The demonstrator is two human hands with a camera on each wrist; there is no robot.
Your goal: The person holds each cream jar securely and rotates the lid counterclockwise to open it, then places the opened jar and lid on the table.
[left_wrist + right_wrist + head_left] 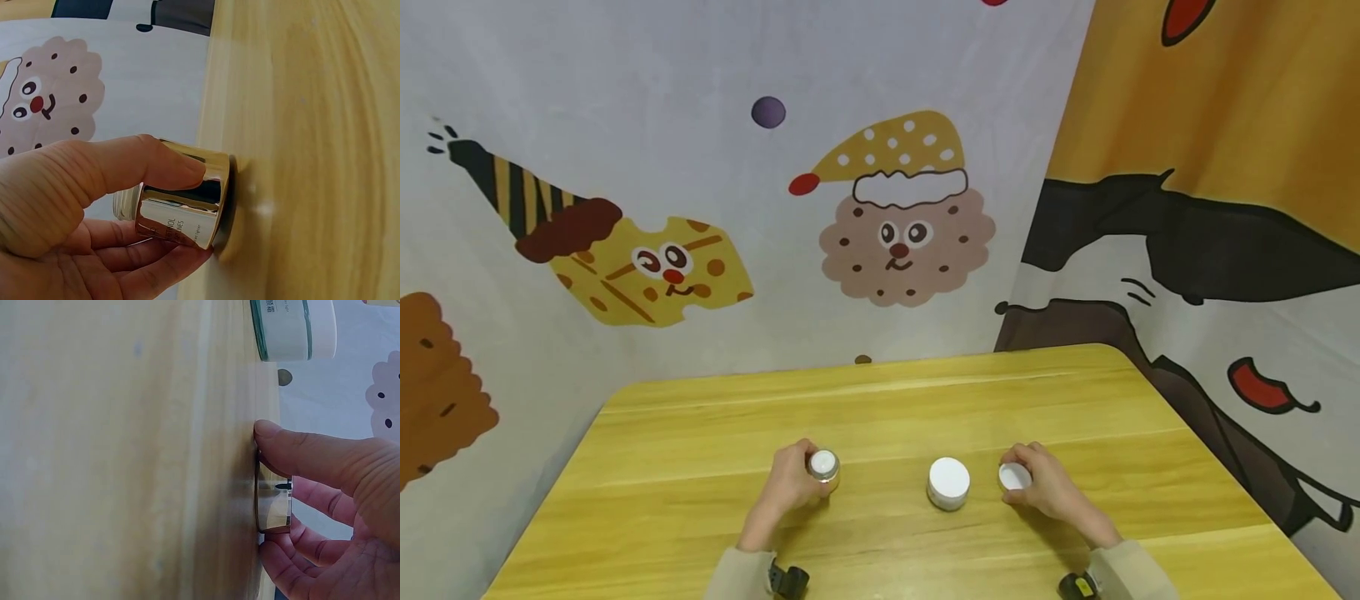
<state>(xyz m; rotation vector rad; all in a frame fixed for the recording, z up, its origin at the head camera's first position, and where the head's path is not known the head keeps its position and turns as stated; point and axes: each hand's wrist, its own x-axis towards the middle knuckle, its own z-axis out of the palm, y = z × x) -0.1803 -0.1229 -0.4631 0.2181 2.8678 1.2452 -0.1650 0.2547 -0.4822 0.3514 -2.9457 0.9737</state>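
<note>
My left hand (pixel 793 477) grips a small shiny gold jar (pixel 187 206) by its sides, thumb on one side and fingers on the other. The jar stands upright with its base at the tabletop; its threaded neck has no lid on, and the top looks white from above. My right hand (pixel 1041 482) pinches a low gold lid (pixel 275 500) between thumb and fingers, close against the table. From overhead this lid shows a white round face (pixel 1015 476). Between the hands stands a larger jar (pixel 948 484) with a white cap and a pale, green-edged body.
The wooden table (pixel 880 417) has rounded far corners. Behind it hangs a pale cloth (pixel 715 83) printed with cartoon food figures. A small dark camera (pixel 790 581) sits at the left wrist, another camera (pixel 1077 586) at the right.
</note>
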